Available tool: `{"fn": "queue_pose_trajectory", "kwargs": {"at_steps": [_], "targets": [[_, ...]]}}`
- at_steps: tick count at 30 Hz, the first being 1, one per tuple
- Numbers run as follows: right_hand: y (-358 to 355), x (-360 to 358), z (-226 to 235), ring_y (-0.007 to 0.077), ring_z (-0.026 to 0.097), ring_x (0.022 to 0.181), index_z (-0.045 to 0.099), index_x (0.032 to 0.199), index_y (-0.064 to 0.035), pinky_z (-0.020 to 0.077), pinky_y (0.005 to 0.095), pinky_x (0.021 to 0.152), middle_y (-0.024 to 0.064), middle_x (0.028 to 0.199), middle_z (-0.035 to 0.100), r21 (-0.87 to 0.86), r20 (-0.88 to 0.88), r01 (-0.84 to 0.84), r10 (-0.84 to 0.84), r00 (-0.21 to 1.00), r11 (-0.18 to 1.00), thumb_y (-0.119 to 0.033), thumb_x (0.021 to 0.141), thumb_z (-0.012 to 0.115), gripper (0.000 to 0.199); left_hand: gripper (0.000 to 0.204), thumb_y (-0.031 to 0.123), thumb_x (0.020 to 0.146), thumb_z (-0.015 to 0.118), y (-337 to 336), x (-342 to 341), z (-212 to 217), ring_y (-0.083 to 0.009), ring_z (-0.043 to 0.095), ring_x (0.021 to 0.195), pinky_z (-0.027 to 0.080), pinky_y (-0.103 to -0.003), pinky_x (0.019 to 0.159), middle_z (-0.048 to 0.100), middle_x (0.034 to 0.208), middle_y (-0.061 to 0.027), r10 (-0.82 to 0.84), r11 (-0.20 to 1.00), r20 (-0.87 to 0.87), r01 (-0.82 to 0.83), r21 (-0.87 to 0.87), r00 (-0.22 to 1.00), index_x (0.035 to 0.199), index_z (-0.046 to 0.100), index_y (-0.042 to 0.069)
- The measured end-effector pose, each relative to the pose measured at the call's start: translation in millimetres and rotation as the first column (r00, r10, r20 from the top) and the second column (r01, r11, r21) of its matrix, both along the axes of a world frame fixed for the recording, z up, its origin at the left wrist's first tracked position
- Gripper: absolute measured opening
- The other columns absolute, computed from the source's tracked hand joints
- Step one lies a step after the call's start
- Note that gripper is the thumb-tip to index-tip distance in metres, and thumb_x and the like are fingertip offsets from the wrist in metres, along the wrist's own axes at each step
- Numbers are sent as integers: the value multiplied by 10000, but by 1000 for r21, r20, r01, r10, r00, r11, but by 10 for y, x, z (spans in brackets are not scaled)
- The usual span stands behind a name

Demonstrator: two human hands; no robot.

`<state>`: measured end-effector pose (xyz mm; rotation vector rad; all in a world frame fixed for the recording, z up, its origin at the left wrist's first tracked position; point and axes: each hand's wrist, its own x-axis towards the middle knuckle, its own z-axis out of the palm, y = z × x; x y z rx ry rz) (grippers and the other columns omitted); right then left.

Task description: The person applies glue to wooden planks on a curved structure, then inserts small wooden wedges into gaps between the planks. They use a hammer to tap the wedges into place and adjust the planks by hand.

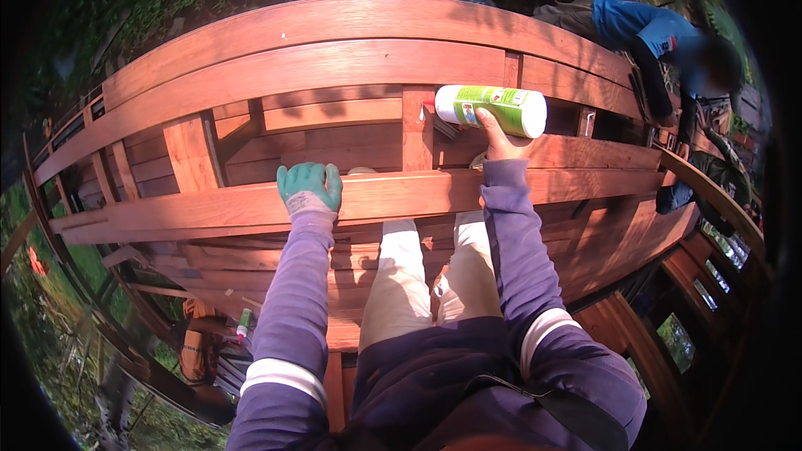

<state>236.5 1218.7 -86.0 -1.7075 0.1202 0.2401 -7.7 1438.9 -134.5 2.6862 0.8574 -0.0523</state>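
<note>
In my bare right hand [505, 140] is a glue bottle [493, 108], white with a green label, lying nearly level. Its red nozzle points left at a short upright wooden post [417, 138]. A white smear of glue [421, 115] shows on that post, close to the nozzle. My left hand [311, 187], in a green-coated glove, is closed over a reddish wooden beam [393, 200] that runs across in front of me. The fingertips curl over the beam's far edge; the thumb side faces right.
Beyond the post run long wooden planks [334, 21]. At the far right a person in a blue shirt [643, 25] leans over the woodwork. Orange-and-brown gear [199, 342] and another green-and-white bottle [244, 323] are at the lower left. A diagonal rail [710, 192] slopes on the right.
</note>
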Motion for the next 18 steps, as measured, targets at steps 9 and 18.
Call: {"fn": "queue_pose_trajectory", "kwargs": {"at_steps": [9, 18], "targets": [[61, 61, -168, 187, 689, 995, 646, 1216, 41, 557, 334, 903, 124, 1127, 718, 49, -1, 35, -35, 999, 998, -39, 768, 887, 515, 305, 280, 905, 603, -7, -10, -20, -319, 634, 832, 406, -535, 1002, 690, 771, -102, 15, 1000, 14, -15, -13, 1000, 693, 691, 80], [32, 16, -146, 177, 688, 979, 647, 1194, 40, 560, 325, 876, 118, 1102, 722, 5, -41, 54, -54, 998, 999, -25, 748, 900, 517, 312, 300, 913, 609, -9, -14, -2, -317, 634, 852, 395, -538, 1023, 689, 786, -100, 21, 999, -11, -21, -35, 1000, 707, 692, 81]]}}
